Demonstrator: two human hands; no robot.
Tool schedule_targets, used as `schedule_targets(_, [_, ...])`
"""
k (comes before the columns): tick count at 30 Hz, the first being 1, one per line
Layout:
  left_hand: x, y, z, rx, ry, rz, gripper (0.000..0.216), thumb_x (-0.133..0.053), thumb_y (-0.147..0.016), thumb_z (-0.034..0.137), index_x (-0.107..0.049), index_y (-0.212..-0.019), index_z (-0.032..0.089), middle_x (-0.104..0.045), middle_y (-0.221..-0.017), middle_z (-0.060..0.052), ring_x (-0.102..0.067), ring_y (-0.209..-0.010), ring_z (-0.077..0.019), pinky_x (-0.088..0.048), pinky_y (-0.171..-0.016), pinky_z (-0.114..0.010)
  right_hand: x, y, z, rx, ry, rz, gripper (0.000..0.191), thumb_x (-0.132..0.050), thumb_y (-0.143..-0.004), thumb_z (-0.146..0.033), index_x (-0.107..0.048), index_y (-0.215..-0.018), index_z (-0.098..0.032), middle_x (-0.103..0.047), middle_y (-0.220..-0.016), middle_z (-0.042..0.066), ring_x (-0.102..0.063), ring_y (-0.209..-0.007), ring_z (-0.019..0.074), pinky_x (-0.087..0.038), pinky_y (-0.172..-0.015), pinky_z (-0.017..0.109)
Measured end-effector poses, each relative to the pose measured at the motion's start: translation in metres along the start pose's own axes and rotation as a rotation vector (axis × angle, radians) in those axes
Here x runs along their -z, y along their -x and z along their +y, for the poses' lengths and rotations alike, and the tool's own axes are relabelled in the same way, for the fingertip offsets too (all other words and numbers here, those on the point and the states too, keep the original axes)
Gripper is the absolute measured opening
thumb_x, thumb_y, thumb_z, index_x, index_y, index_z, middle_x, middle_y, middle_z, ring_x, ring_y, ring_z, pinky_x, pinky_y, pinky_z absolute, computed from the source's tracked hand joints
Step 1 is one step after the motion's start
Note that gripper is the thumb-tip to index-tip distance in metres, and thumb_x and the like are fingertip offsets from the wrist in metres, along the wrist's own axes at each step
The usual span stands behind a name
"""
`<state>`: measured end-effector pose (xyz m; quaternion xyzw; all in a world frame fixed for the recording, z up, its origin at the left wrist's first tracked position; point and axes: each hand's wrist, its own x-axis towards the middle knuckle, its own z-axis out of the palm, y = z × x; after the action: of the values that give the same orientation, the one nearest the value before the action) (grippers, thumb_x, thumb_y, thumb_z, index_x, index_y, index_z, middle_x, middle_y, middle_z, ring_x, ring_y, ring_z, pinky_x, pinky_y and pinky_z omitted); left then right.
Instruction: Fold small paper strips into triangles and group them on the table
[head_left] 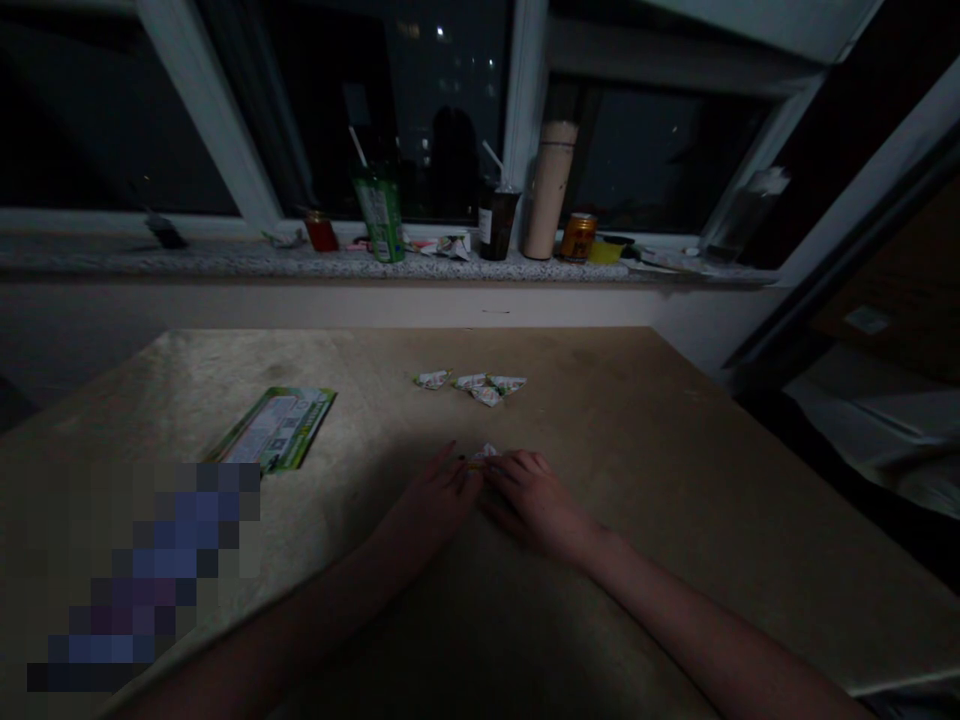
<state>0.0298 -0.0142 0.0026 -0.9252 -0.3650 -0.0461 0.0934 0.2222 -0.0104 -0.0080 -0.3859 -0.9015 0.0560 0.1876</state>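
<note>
- Paper piece (485, 453), small and folded, lies on the table at centre frame, pinned between the fingertips of both hands; its printed white-and-green surface matches the folded shapes farther up the frame, so it is judged to be a fold in progress, though the dim light leaves its exact form uncertain.
- Table (675, 480), a broad tan board, fills the lower two thirds of the frame and carries all the paper.
- Left hand (435, 500), centre frame, lies flat with fingers close together, tips pressing the near-left edge of the piece.
- Right hand (532, 495), just right of centre, has its fingers curled narrowly down onto the same piece.
- Printed sheet (276, 428), green-bordered and unfolded, lies left of centre, well apart from the hands; judged to be stock not yet used.
- Finished folds (472, 385), about four small folded shapes in a loose row above the hands, judged complete and set aside.
- Windowsill (187, 262), across the upper frame, holds cups and cans, untouched.
</note>
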Motion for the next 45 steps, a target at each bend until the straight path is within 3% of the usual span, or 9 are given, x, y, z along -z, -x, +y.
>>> schedule_targets(6, [0.018,0.004,0.008,0.06,0.131,0.042,0.042,-0.037,-0.091,0.024,-0.045,-0.128,0.007,-0.059,-0.122,-0.018,-0.054,-0.115,-0.0265,-0.011,-0.112,-0.054,0.003,-0.006,0.003,0.016,-0.035,0.007,0.034,-0.051,-0.09,-0.03,-0.055,-0.122,-0.018,-0.058,-0.123,0.012,-0.048,-0.114,0.0232,-0.037,-0.098,0.041])
schedule_targets(11, [0.008,0.016,0.01,0.119,0.172,0.068,0.05,-0.04,-0.09,0.038,-0.045,-0.129,0.007,-0.057,-0.124,-0.02,-0.051,-0.118,-0.0303,-0.004,-0.111,-0.057,0.0,-0.015,0.009,0.067,-0.118,-0.029,0.041,-0.051,-0.089,-0.029,-0.048,-0.129,-0.018,-0.054,-0.13,0.011,-0.046,-0.122,0.0201,-0.033,-0.105,0.041])
schedule_targets(16, [-0.003,0.025,0.012,0.148,0.15,0.054,0.061,-0.038,-0.091,0.048,-0.039,-0.137,0.008,-0.044,-0.138,-0.021,-0.039,-0.129,-0.0327,-0.005,-0.11,-0.058,-0.005,-0.016,0.01,0.076,-0.075,-0.043,0.044,-0.046,-0.092,-0.036,-0.046,-0.132,-0.017,-0.051,-0.134,0.012,-0.044,-0.126,0.021,-0.024,-0.111,0.046])
schedule_targets(21, [-0.002,0.024,0.006,0.195,0.133,0.008,0.053,-0.039,-0.092,0.046,-0.048,-0.132,0.013,-0.043,-0.141,-0.015,-0.035,-0.132,-0.0302,-0.008,-0.11,-0.054,-0.005,-0.015,0.008,0.07,-0.057,-0.042,0.044,-0.044,-0.093,-0.037,-0.047,-0.132,-0.017,-0.051,-0.135,0.011,-0.042,-0.127,0.0203,-0.023,-0.111,0.045])
schedule_targets(27, [-0.006,0.025,-0.016,0.305,0.075,0.098,0.052,-0.039,-0.093,0.046,-0.045,-0.135,0.017,-0.04,-0.144,-0.013,-0.032,-0.133,-0.0316,-0.006,-0.109,-0.057,-0.005,-0.014,0.008,0.049,-0.05,-0.036,0.044,-0.047,-0.092,-0.039,-0.049,-0.13,-0.016,-0.05,-0.135,0.012,-0.044,-0.125,0.0215,-0.026,-0.109,0.044])
schedule_targets(32, [-0.009,0.028,-0.021,0.225,0.103,0.035,0.048,-0.039,-0.093,0.048,-0.047,-0.134,0.023,-0.048,-0.138,-0.009,-0.036,-0.13,-0.0307,-0.005,-0.108,-0.059,-0.008,-0.013,0.01,0.053,-0.052,-0.022,0.045,-0.047,-0.092,-0.039,-0.048,-0.131,-0.017,-0.048,-0.136,0.012,-0.043,-0.125,0.0227,-0.025,-0.109,0.045])
schedule_targets(45, [0.002,0.027,-0.017,0.142,0.015,0.049,0.045,-0.039,-0.094,0.043,-0.053,-0.129,0.018,-0.054,-0.131,-0.012,-0.046,-0.122,-0.033,-0.008,-0.107,-0.061,-0.002,-0.015,0.006,0.064,-0.015,-0.061,0.047,-0.045,-0.092,-0.044,-0.047,-0.131,-0.02,-0.046,-0.138,0.013,-0.043,-0.124,0.0247,-0.028,-0.106,0.045])
